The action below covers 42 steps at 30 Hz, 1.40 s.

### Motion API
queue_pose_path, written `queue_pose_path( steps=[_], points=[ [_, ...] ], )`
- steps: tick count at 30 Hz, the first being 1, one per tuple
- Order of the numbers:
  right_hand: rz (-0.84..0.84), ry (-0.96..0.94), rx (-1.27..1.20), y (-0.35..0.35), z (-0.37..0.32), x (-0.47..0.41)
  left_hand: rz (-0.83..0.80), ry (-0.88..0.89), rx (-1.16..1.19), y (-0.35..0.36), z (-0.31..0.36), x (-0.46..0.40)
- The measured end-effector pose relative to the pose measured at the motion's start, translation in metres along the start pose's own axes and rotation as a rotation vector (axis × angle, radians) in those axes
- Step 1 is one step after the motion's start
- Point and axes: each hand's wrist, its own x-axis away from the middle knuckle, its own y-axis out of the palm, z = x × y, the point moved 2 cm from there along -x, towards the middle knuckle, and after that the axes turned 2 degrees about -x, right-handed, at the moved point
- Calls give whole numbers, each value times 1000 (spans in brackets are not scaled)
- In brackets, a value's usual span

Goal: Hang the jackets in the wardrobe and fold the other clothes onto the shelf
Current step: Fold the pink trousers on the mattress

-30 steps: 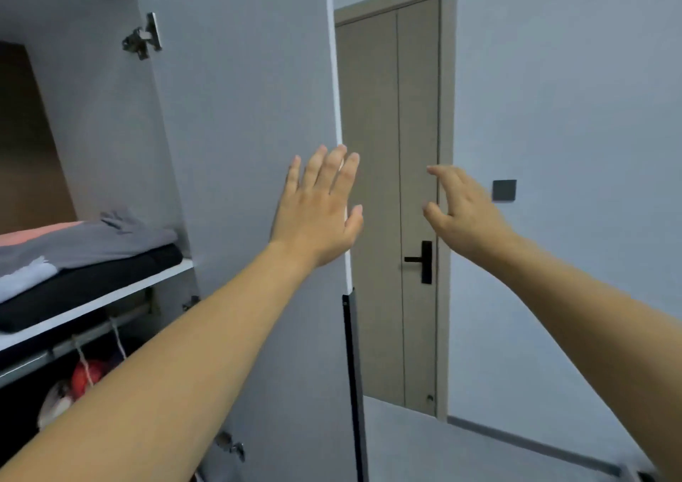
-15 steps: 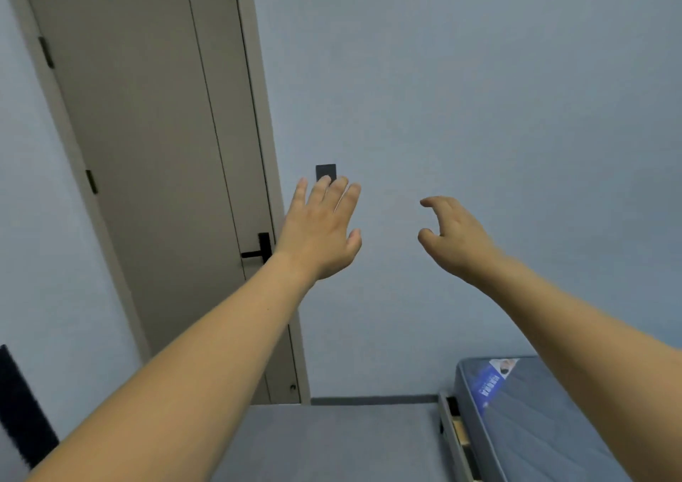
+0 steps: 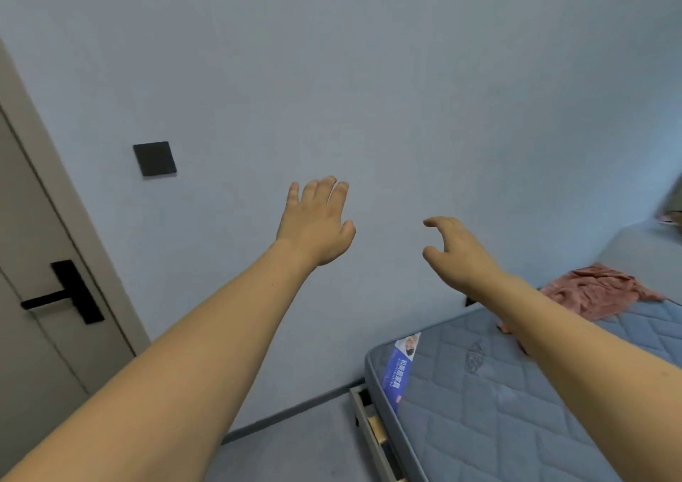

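A crumpled pink garment [image 3: 598,291] lies on the grey quilted mattress [image 3: 498,400] at the lower right, partly hidden behind my right forearm. My left hand [image 3: 317,223] is raised in mid-air before the pale blue wall, fingers straight and holding nothing. My right hand [image 3: 455,251] hovers to its right, fingers loosely curled and apart, also with nothing in it. Both hands are well short of the garment. The wardrobe is out of view.
A beige door [image 3: 33,278] with a black handle [image 3: 64,295] stands at the left. A black wall switch [image 3: 155,158] sits beside it. The wooden bed frame [image 3: 369,430] juts out below the mattress edge. Grey floor runs between door and bed.
My view has swung right, away from the wardrobe and its shelf of folded clothes, past the door, to the bed with the pink garment. Both hands stay raised and hold nothing.
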Motion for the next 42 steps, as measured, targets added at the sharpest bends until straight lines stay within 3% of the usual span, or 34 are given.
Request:
queue_pose_path(
  steps=[9,25,31,35,42],
  points=[
    [78,351,34,-44,173,-42,-162,267,148,125,136,-128],
    [222,655,-8,-32,381,-160,-241,561,217,281,271,-337],
    [290,820,5,14,478,-225,-367,725,258,404,334,-421],
    [247,922,31,64,566,-259,-455,808,274,505,387,-458],
    [144,973,235,174,762,-240,-648,834,433,711,519,-434]
  ],
)
